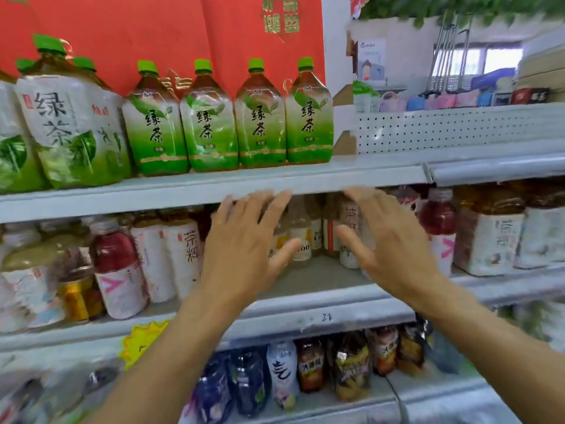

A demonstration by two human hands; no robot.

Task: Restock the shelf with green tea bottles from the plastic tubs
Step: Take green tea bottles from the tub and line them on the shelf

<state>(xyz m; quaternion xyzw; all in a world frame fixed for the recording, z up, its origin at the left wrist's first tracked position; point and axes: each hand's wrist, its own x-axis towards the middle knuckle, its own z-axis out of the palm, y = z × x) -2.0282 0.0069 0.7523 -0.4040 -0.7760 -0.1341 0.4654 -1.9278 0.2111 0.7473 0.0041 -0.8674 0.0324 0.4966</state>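
Several green tea bottles with green caps stand in a row on the top shelf (pixel 275 179), the rightmost bottle (pixel 308 114) at the row's end. Bigger green tea packs (pixel 70 127) sit at the left. My left hand (pixel 244 243) and my right hand (pixel 388 240) hover just below that shelf's front edge, palms facing each other, fingers spread, holding nothing. No plastic tub is in view.
The middle shelf (pixel 321 280) holds white, red and brown drink bottles, with a bare gap behind my hands. A lower shelf carries dark bottles (pixel 308 362). To the right, a perforated white shelf (pixel 458 130) bears small goods. A red poster (pixel 153 32) hangs behind.
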